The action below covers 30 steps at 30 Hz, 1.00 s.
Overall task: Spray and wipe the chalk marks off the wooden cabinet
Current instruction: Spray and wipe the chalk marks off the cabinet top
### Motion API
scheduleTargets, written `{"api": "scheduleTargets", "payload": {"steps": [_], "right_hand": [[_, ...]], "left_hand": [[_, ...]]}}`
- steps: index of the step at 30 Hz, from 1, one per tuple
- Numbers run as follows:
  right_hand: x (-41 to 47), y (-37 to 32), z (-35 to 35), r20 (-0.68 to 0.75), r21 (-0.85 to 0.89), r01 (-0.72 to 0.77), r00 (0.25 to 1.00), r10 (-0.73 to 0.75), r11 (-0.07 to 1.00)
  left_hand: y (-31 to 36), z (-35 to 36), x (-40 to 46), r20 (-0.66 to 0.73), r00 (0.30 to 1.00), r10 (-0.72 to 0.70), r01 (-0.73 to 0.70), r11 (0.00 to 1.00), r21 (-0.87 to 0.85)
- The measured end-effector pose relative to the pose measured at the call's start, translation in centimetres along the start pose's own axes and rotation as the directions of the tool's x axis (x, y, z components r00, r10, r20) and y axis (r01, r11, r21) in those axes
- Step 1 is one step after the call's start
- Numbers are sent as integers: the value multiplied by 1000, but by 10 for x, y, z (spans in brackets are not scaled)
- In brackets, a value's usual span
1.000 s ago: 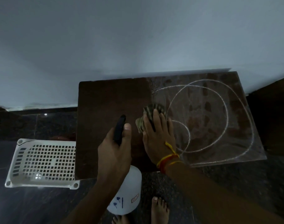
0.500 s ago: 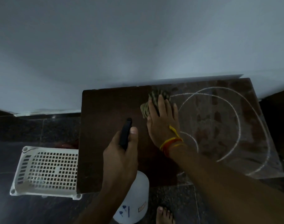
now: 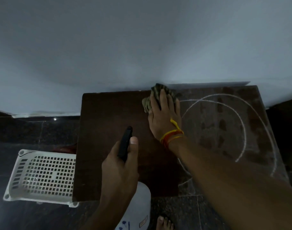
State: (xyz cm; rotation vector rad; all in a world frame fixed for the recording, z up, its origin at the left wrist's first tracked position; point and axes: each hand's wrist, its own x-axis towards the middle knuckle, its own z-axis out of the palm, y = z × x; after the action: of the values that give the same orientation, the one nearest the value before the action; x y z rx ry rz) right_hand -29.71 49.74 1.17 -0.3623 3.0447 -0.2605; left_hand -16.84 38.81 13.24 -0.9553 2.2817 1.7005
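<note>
The dark wooden cabinet (image 3: pixel 108 130) stands against the wall, its left half dark and bare of chalk. White curved chalk marks (image 3: pixel 241 130) cover its hazy right half. My right hand (image 3: pixel 163 118) lies flat with straight fingers on a greenish cloth (image 3: pixel 158 92), pressing it onto the cabinet top at the back edge by the wall. My left hand (image 3: pixel 120 173) grips the black trigger handle of a white spray bottle (image 3: pixel 138 211), held upright at the cabinet's front edge.
A white perforated plastic basket (image 3: pixel 42 175) lies on the dark stone floor left of the cabinet. The pale wall (image 3: pixel 142 47) rises directly behind. My bare foot (image 3: pixel 164 223) shows at the bottom. A dark piece of furniture (image 3: pixel 284 122) borders the right.
My right hand has slid the cloth away from me, from the cabinet's middle to its back edge, wiping chalk along the way. The left hand keeps holding the bottle.
</note>
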Motion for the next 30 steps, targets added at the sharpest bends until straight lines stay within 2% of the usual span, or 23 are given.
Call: {"api": "scheduleTargets", "payload": {"steps": [6,9,13,18,23,26,30], "right_hand": [[8,5,-2,30,6,52,998,-52,999],[9,2,0,30,8,27,999,-27,1000],[-42,-5,2,7,18,33,999,-33,999],[-129,-18,6,53,34,23,998,-25,999],[-200,-31,13,61,49,22,998,-25,999],[-218,-36,14,75,86,22,997,-29,996],[-225,-27,16,21,158,77,997,-81,984]], "left_hand": [[3,-2,-5,-26,999,20,-20,1000,3],[-2,-3,-10,-28,999,36,-35,999,31],[-9,-6,-22,-17,999,32,-31,998,51],[-11,-8,-38,7,1000,2,-2,1000,25],[-19,-12,-64,26,999,36,-36,999,36],[-22,-15,-81,41,997,69,-70,997,35],[-25,-18,-100,32,994,108,-110,993,49]]}}
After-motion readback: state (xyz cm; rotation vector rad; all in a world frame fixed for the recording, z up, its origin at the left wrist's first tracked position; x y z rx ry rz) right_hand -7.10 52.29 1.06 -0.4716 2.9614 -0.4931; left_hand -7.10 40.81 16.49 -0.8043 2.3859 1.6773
